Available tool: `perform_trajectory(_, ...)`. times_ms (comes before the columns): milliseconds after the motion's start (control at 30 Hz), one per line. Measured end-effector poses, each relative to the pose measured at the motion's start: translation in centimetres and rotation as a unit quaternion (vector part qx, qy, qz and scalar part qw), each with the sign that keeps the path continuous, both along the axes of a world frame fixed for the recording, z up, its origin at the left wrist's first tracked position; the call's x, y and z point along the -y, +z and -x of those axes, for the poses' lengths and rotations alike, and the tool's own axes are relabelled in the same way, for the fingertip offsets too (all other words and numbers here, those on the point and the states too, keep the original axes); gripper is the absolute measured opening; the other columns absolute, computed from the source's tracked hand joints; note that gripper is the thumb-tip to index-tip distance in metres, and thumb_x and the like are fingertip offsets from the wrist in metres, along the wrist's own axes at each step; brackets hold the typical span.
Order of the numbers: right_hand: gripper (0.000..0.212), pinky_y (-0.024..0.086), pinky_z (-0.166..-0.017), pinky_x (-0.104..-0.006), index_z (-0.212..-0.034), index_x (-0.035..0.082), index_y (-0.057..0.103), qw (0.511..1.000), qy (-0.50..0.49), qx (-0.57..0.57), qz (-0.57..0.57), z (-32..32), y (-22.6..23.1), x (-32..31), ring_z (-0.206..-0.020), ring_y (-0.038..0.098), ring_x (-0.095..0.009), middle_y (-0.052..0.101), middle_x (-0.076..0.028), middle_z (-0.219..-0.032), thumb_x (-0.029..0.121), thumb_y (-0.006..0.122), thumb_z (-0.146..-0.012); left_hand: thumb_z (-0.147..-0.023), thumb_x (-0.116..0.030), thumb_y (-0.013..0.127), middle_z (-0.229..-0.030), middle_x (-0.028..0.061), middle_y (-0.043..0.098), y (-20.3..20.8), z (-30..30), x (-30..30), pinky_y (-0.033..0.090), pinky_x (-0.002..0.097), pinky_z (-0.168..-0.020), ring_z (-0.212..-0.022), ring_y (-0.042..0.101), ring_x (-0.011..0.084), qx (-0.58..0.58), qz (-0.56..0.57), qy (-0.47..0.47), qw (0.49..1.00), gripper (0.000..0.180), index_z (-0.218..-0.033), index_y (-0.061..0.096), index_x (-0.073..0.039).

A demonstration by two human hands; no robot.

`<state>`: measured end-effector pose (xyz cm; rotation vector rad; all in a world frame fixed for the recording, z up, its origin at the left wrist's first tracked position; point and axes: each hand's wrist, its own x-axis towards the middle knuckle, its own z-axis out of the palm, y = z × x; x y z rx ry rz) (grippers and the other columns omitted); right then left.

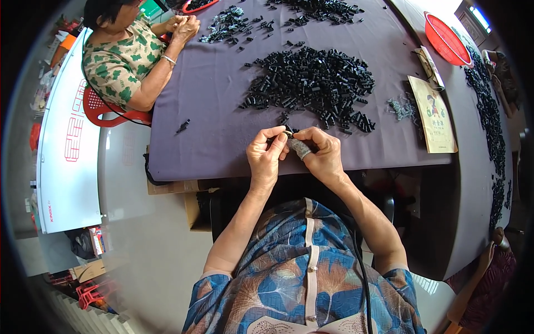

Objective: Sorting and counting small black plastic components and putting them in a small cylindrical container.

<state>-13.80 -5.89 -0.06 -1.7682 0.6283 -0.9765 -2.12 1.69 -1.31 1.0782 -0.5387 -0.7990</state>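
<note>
Small dark piece (288, 133), mostly hidden, pinched by both our left hand (264, 155) and right hand (325, 158), probably handles best if we steady it over the counter (211, 111), pressing gently.

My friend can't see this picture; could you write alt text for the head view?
A person's left hand and right hand hold a small, mostly hidden item above a grey table. Beyond them lies a large heap of small black parts; another person sits at upper left.
</note>
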Motion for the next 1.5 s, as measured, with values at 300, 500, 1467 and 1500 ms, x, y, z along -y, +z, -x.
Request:
perform_trajectory(300,0.016,0.052,-0.062,-0.0288,-0.086,-0.001,0.063,1.000,-0.009,-0.009,0.005,0.0,0.2,0.0,-0.071,0.068,-0.019,0.068,-0.011,-0.081,-0.006,0.069,-0.072,-0.089,-0.003,0.063,-0.071,-0.0009,0.059,0.3,0.7,-0.1,0.039,0.0180,-0.052,-0.058,0.049,0.0043,0.072,0.005,0.027,0.997,0.011,-0.100,0.066,-0.004)
perform_trajectory(500,0.014,0.052,-0.061,-0.0282,-0.085,0.000,0.064,1.000,-0.008,-0.001,-0.025,0.0,-0.2,0.0,-0.070,0.068,-0.019,0.068,-0.011,-0.079,-0.004,0.070,-0.073,-0.088,0.000,0.062,-0.079,0.0026,0.064,-0.2,0.2,-0.2,0.040,0.0191,-0.053,-0.061,0.052,0.0065,0.054,-0.004,0.004,0.999,0.015,-0.102,0.066,-0.003)
perform_trajectory(1467,0.044,0.047,-0.061,-0.0277,-0.111,0.004,0.059,0.996,0.082,0.008,0.042,0.2,1.0,0.8,-0.069,0.055,-0.015,0.056,-0.006,-0.097,0.005,0.077,-0.071,-0.088,-0.002,0.063,-0.089,0.0061,0.064,1.6,-2.4,-0.1,0.035,0.0149,-0.043,-0.060,0.051,0.0025,-0.103,-0.031,-0.170,0.980,0.035,-0.120,0.052,-0.003)
perform_trajectory(1500,0.044,0.047,-0.062,-0.0280,-0.111,0.004,0.060,0.995,0.092,0.003,0.045,0.2,0.9,1.0,-0.071,0.055,-0.016,0.056,-0.006,-0.097,0.007,0.078,-0.071,-0.088,-0.002,0.063,-0.089,0.0061,0.064,1.5,-2.4,0.0,0.035,0.0149,-0.043,-0.060,0.051,0.0025,-0.103,-0.032,-0.171,0.979,0.035,-0.120,0.052,-0.003)
